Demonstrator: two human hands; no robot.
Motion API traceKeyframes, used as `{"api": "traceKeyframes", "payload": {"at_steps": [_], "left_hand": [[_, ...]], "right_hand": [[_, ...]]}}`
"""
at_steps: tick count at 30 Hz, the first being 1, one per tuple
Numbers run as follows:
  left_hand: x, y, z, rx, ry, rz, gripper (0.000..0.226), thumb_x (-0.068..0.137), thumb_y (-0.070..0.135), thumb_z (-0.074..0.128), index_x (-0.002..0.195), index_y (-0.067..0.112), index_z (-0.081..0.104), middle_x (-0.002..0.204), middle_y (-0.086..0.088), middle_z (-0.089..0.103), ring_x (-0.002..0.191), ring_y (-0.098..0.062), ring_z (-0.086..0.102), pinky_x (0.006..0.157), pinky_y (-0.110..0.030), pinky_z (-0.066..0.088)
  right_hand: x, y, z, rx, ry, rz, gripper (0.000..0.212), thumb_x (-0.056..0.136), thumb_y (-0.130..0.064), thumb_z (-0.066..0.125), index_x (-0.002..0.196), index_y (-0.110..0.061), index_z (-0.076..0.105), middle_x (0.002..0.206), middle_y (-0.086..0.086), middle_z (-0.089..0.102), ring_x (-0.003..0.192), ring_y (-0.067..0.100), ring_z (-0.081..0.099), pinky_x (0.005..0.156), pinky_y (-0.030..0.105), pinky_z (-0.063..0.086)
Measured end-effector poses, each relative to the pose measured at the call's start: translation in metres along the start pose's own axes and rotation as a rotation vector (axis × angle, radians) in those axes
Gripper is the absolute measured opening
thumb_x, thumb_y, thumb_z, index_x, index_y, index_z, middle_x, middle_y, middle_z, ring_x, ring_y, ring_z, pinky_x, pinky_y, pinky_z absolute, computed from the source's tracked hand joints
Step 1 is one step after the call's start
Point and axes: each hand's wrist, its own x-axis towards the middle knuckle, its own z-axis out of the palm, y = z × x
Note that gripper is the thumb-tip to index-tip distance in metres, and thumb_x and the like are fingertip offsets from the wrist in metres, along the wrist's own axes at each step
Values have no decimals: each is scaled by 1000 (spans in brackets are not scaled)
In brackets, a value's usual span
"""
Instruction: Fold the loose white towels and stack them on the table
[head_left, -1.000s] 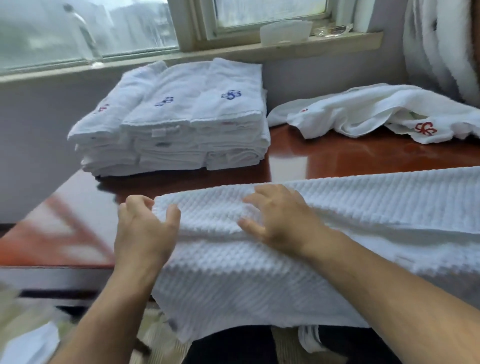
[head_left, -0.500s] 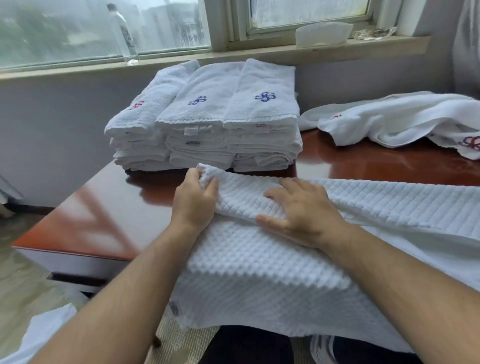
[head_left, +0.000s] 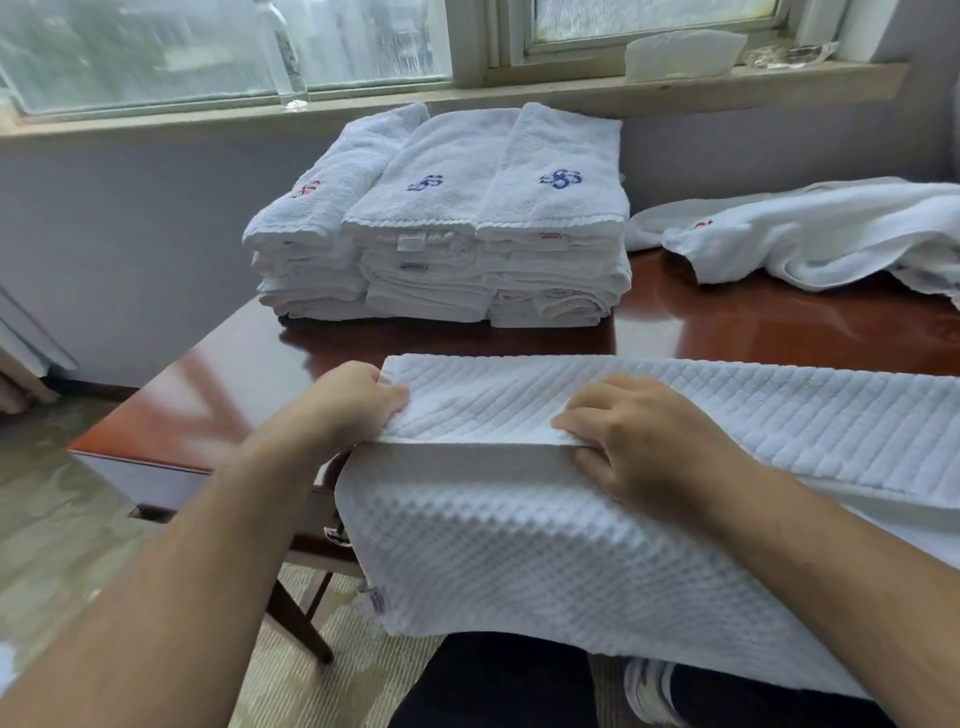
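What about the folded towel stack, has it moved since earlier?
No. The folded towel stack stays put, its right edge below the windowsill container's left end.

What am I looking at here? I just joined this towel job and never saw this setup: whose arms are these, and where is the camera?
There is no machine: these are a person's two bare arms, filmed by one wide-angle camera worn on the head, looking forward and down. A waffle towel lies over the near edge of the table, partly folded, its front hanging down. The left hand grips its left corner; the right hand pinches the folded edge. Behind stands a stack of folded towels; to the right lies a loose towel, not yet folded. A clear bottle stands on the windowsill.
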Motion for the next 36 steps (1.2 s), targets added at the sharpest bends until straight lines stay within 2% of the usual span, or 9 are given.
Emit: {"api": "traceKeyframes", "payload": {"at_steps": [5, 9, 13, 20, 26, 29, 31, 34, 36], "left_hand": [[-10, 8, 0, -58, 24, -115, 24, 85, 27, 54, 82, 4, 61, 88, -10, 65, 77, -29, 58, 70, -33, 47], [-23, 11, -11, -356, -50, -152, 52, 56, 33, 49, 93, 4, 70, 88, -13, 71, 80, -34, 67, 77, -40, 56], [-23, 4, -11, -466, -76, -155, 50, 53, 26, 51, 93, 2, 69, 83, -12, 70, 69, -28, 67, 67, -37, 58], [-21, -7, -3, -90, 46, -29, 15, 81, 19, 51, 92, 22, 61, 82, 0, 72, 63, -15, 62, 57, -28, 44], [-29, 2, 6, 374, 252, -1, 37, 92, 26, 52, 127, 16, 43, 122, -8, 57, 104, -29, 55, 79, -40, 41], [-43, 16, 12, 370, 464, 243, 51, 89, 19, 56, 139, 23, 46, 128, -7, 51, 117, -30, 44, 96, -47, 37], [-49, 30, 24, 271, 364, 439, 47, 92, 19, 55, 138, 28, 53, 132, -4, 53, 121, -26, 44, 103, -44, 35], [-56, 41, 57, 330, 56, 446, 58, 99, 53, 33, 153, 33, 37, 160, -4, 33, 147, -23, 24, 122, -42, 19], [-51, 37, 74, 428, -37, 411, 80, 88, 73, 11, 159, 37, 18, 169, -4, 7, 156, -21, 2, 125, -47, 5]], "right_hand": [[-4, 0, -7, 73, 85, -127, 36, 99, -41, 53, 106, -18, 80, 100, -1, 76, 89, 25, 70, 75, 37, 56], [-10, 5, -9, 126, 80, -171, 26, 98, -35, 63, 113, -20, 78, 109, -3, 75, 97, 22, 69, 80, 41, 55], [-15, 5, -11, 123, 88, -224, 29, 101, -38, 59, 113, -20, 78, 109, -3, 75, 97, 22, 70, 79, 42, 56], [-12, -1, -12, 59, 22, -229, 27, 95, -34, 64, 112, -20, 78, 107, -4, 76, 96, 23, 72, 83, 36, 54], [-17, -7, -21, 150, -145, -164, 56, 103, -58, 28, 110, -27, 74, 115, -7, 72, 113, 11, 62, 93, 36, 53], [-19, 3, -28, 350, 42, 53, 45, 101, -47, 43, 102, -20, 79, 107, -6, 76, 103, 11, 67, 88, 37, 55], [-18, 20, -35, 219, 107, 348, 42, 99, -43, 42, 108, -21, 77, 112, -1, 75, 109, 23, 66, 94, 44, 52], [-24, 38, -31, -15, -377, 758, 70, 93, -67, 24, 149, -29, 42, 158, 8, 38, 147, 33, 30, 118, 53, 26], [-34, 40, -17, 27, -489, 786, 88, 87, -79, 13, 161, -31, 8, 170, 6, -2, 156, 32, -4, 123, 56, 4]]}}
